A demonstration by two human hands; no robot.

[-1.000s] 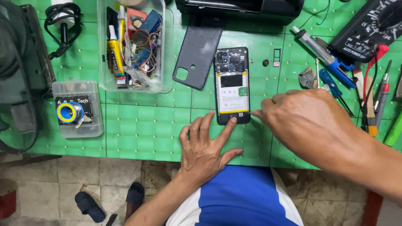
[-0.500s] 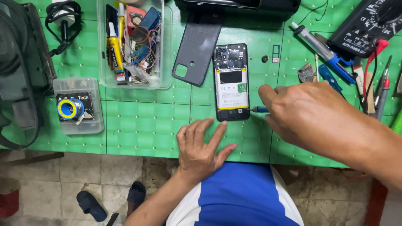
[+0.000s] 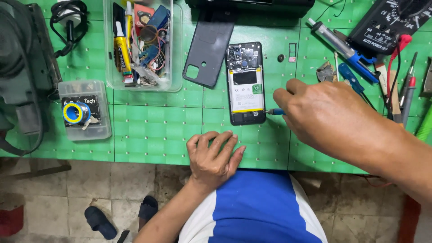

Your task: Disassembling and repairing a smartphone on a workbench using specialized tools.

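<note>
An opened phone (image 3: 245, 83), its back removed and battery showing, is lying face down on the green worktop (image 3: 157, 130). The right hand (image 3: 324, 114) is closing around a small blue-handled screwdriver (image 3: 275, 111), its tip touching the phone's lower right edge. The left hand (image 3: 212, 157) is resting open and flat on the worktop, just below the phone. The dark back cover (image 3: 208, 47) is lying just left of the phone.

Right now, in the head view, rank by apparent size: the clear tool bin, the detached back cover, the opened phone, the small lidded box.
1. Clear tool bin
2. Detached back cover and opened phone: too alike to rank
3. Small lidded box
</note>
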